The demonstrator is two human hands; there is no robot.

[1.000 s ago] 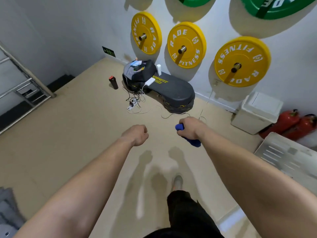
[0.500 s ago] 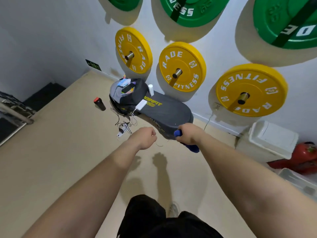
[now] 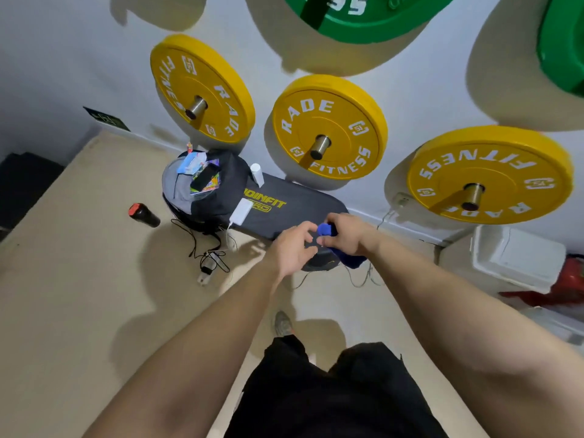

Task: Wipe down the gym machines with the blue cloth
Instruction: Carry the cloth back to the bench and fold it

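Pad lettered seemingly "OINFIT"; right hand around blue cloth, left hand loose.

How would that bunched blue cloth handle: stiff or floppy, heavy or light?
Probably floppy: the blue cloth bunches up and droops below the right hand gripping it. Likely light, since one hand's curled fingers hold all of it.

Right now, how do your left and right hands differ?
The right hand grips the blue cloth in a closed fist; the left hand holds nothing. The left hand's fingers reach loosely toward the cloth; whether they touch is unclear. Both hang over the end of the dark pad.
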